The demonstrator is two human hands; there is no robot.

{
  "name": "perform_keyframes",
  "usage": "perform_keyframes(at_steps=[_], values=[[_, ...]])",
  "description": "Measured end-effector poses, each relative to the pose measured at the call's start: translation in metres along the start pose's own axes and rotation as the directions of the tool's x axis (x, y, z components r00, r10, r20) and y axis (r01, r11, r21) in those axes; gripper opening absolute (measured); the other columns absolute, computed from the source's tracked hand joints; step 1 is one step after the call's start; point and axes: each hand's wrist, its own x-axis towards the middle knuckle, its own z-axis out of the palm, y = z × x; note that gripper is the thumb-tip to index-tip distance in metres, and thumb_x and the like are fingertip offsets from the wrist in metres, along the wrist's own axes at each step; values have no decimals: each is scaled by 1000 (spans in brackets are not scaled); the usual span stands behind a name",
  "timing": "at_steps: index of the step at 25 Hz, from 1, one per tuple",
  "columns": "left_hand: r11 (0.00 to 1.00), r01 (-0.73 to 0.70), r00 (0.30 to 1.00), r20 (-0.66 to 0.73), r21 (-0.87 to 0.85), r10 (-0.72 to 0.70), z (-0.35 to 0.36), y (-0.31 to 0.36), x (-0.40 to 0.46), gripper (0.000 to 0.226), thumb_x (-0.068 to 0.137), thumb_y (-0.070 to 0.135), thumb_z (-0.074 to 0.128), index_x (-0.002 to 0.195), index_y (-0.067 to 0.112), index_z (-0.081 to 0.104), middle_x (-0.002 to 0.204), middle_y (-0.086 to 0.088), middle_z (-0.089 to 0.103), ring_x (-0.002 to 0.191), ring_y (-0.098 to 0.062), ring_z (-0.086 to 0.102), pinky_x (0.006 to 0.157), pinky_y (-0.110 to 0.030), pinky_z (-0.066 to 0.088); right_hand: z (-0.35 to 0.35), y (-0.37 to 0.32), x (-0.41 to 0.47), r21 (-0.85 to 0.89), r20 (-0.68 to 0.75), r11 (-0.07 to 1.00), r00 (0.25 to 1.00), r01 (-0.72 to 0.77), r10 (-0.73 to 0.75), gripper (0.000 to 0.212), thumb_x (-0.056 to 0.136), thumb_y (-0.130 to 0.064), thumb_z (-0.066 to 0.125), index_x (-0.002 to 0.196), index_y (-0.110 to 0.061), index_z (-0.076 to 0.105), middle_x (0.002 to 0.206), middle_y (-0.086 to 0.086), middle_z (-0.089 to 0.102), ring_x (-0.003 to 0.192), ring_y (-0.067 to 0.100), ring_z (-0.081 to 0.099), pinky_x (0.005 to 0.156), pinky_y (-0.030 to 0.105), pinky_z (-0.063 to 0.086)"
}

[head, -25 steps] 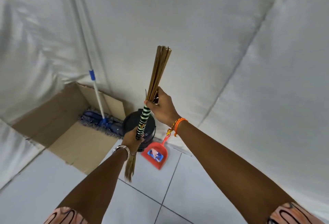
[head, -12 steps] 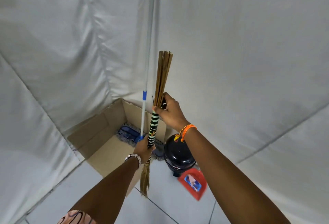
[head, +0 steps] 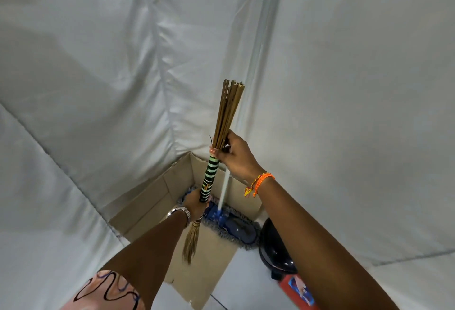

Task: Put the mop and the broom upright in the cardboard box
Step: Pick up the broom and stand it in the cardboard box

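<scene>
The broom (head: 225, 112) is a bundle of brown sticks with a green-and-black striped binding and a thin brush tail hanging down. It is held nearly upright above the open cardboard box (head: 152, 194). My left hand (head: 195, 202) grips its striped lower part; my right hand (head: 234, 154) grips it where the sticks begin. The mop (head: 231, 226) stands in the box with its blue fringed head on the box floor and its pale pole rising against the white sheet behind my right hand.
White sheeting (head: 98, 63) drapes the walls around the box. A black round bin (head: 275, 248) stands just right of the box, partly behind my right arm. A red dustpan (head: 299, 290) lies on the tiled floor in front of it.
The view has swung right and closer to the box. The broom, still in both hands, has travelled from over the bin to over the box, beside the mop pole.
</scene>
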Motion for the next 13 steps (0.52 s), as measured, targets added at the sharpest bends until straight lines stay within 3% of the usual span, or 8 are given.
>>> perform_keyframes(at_steps=[3, 6, 9, 13], values=[[999, -3, 1000, -2, -34, 3, -54, 17, 29, 3, 83, 18, 62, 84, 19, 59, 80, -6, 61, 79, -27, 58, 82, -44, 49, 33, -10, 60, -48, -4, 999, 1000, 15, -16, 28, 86, -12, 68, 111, -10, 57, 102, 8, 69, 90, 18, 67, 87, 40, 57], [998, -43, 998, 41, -35, 44, -86, 17, 73, 15, 82, 21, 62, 92, 9, 61, 84, -9, 64, 80, -26, 59, 79, -44, 50, 60, -7, 110, -89, -8, 996, 1000, 10, -10, 31, 84, -12, 70, 113, -11, 57, 102, 7, 71, 95, 17, 67, 88, 34, 56], [998, -49, 992, 122, 32, 45, -110, -13, 146, 25, 81, 23, 61, 104, 15, 58, 91, -7, 67, 83, -26, 61, 77, -38, 50, 90, 15, 170, -128, -35, 991, 999, -28, 24, 30, 84, -12, 70, 111, -14, 57, 103, 5, 71, 97, 17, 66, 88, 32, 55], [995, -70, 991, 119, 71, 61, -118, -57, 235, 28, 85, 23, 59, 112, 16, 56, 96, -5, 64, 91, -28, 62, 73, -32, 45, 128, 73, 244, -144, -97, 982, 990, -119, 106, 28, 83, -10, 71, 107, -14, 59, 105, 4, 71, 100, 17, 66, 89, 33, 55]])
